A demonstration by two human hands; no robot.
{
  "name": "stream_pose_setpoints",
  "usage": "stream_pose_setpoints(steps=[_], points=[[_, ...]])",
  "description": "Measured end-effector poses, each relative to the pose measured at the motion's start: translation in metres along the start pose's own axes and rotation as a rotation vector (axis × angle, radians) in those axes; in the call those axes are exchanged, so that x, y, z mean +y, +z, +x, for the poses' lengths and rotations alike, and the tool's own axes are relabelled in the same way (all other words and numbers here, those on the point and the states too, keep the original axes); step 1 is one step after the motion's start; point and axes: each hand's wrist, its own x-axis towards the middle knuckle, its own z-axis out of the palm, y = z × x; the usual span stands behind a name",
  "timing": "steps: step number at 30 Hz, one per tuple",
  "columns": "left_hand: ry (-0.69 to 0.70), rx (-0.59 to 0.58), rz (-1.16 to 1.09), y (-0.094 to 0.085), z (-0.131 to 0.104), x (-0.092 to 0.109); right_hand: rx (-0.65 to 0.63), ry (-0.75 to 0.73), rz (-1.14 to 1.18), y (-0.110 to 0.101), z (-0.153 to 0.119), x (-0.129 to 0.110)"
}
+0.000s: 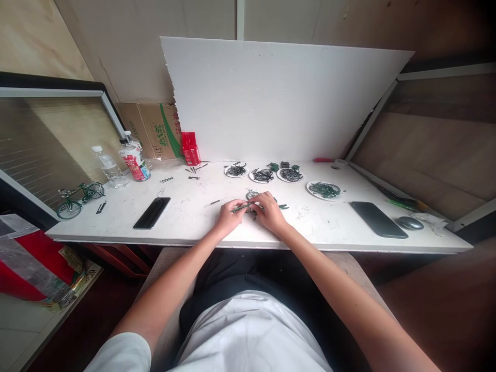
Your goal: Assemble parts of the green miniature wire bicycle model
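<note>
My left hand point(229, 218) is closed on a thin green model bicycle part point(237, 208), its fingertips pinching the bar. My right hand point(273, 215) meets it from the other side, fingers closed around the far end of the same part; that end is mostly hidden. Just behind and under my fingers lie a small spoked wheel point(252, 195) and more green pieces point(284, 206), partly covered by my right hand. A thin screwdriver-like tool point(217, 201) rests on the table to the left of my left hand.
Beyond my hands, white plates hold small dark parts point(236, 170), black parts point(262, 175), wheels point(290, 175) and green parts point(324, 190). A whole model bicycle point(80, 198) stands far left, near bottles point(134, 160). Phones point(152, 213) point(378, 219) lie either side; a mouse point(411, 223) sits right.
</note>
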Motion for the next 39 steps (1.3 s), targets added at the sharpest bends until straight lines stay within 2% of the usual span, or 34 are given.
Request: stream_pose_setpoints(steps=[7, 14, 22, 33, 39], points=[[0.016, -0.012, 0.008, 0.0006, 0.0022, -0.0030, 0.009, 0.016, -0.019, 0.0011, -0.0007, 0.0022], [0.102, 0.017, 0.097, 0.0005, 0.0029, -0.0082, -0.015, 0.012, -0.026, 0.0018, -0.0016, 0.0025], [0.167, 0.006, 0.129, -0.0019, -0.0004, -0.0023, -0.021, 0.016, -0.026, 0.0022, -0.0025, 0.0035], [0.093, 0.026, 0.051, 0.0018, 0.0039, -0.0054, -0.031, 0.016, -0.035, 0.0010, -0.0021, 0.0018], [-0.002, 0.001, -0.006, 0.0012, 0.0028, -0.0020, -0.015, 0.018, -0.045, 0.0024, -0.0017, 0.0026]])
